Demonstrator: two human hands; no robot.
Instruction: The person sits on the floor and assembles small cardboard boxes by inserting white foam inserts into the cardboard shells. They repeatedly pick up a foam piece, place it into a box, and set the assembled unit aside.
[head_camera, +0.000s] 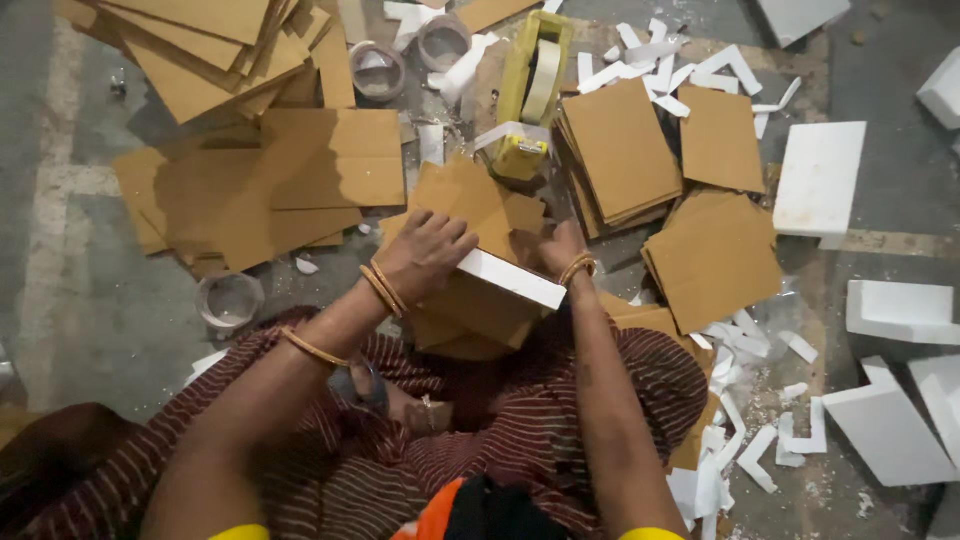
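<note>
Seated on the floor (90, 300), we pressed our left hand (425, 255) flat, fingers spread, on a cardboard piece (470, 205) wrapped around a white foam block (510, 278) over our lap. Right hand (558, 250) gripped the block's far side, fingers curled behind it. Tape dispenser (530, 90) lay just beyond, cardboard stacks (620, 150) around.

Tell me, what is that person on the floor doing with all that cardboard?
A person sits on the floor and folds brown cardboard around a white foam block. The left hand presses flat on top of it, and the right hand grips it from the far side. A yellow tape dispenser sits just ahead. Stacks of cardboard sheets and white foam pieces lie scattered all around.
</note>
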